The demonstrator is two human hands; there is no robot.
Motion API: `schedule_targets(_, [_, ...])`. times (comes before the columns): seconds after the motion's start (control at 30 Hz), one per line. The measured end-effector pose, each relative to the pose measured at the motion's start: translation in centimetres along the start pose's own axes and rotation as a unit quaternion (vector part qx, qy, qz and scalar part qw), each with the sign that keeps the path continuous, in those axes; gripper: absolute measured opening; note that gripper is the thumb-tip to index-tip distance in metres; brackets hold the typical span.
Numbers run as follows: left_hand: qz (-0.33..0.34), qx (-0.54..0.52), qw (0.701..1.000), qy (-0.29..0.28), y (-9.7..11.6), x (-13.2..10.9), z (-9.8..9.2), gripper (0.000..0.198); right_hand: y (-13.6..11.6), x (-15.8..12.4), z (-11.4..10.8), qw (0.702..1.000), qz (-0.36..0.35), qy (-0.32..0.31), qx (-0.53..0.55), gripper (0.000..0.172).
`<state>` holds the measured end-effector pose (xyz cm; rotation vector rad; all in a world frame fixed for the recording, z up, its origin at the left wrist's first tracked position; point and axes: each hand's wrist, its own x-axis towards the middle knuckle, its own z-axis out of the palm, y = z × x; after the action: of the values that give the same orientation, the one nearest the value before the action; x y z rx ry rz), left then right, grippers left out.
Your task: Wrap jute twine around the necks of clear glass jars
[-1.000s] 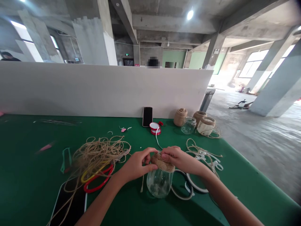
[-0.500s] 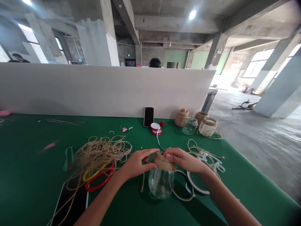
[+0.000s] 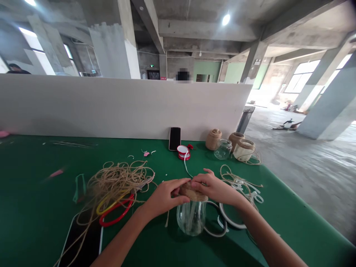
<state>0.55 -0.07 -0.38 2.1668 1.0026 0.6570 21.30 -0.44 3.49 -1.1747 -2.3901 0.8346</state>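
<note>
We count five jars (image 3: pixel 191 220), one near and four farther back, plus one upright phone (image 3: pixel 175 139), one red loop (image 3: pixel 112 223), one yellow loop (image 3: pixel 99 210) and two pale rings (image 3: pixel 239 226).

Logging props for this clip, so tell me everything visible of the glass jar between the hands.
The glass jar looks clear and colorless, its rounded body catching pale streaks of light. A brown, twine-like band circles its upper part. It stands roughly upright on the green table. The left hand and right hand both touch the band, fingers over its top, hiding the mouth. A ring lies just right of the jar.
</note>
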Motion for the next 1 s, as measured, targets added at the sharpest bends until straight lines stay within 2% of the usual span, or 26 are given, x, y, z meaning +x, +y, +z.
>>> schedule_targets(0.13, [0.01, 0.034, 0.999, -0.015, -0.5, -0.3, -0.7, 0.053, 0.6, -0.1, 0.0, 1.0, -0.017, 0.008, 0.005, 0.03])
schedule_targets(0.3, [0.008, 0.094, 0.995, -0.017, -0.9, -0.6, -1.1, 0.049, 1.3, -0.2, -0.3, 1.0, -0.006, -0.006, 0.02, 0.032])
schedule_targets(0.6, [-0.018, 0.061, 0.996, -0.056, -1.0, -0.7, -1.0, 0.054, 1.5, -0.7, 0.0, 0.999, 0.021, 0.025, 0.025, 0.034])
schedule_targets(1.0, [-0.04, 0.106, 0.993, -0.039, -0.8, -0.4, -0.8, 0.052, 2.1, -0.8, 0.0, 0.999, -0.004, 0.039, 0.009, 0.039])
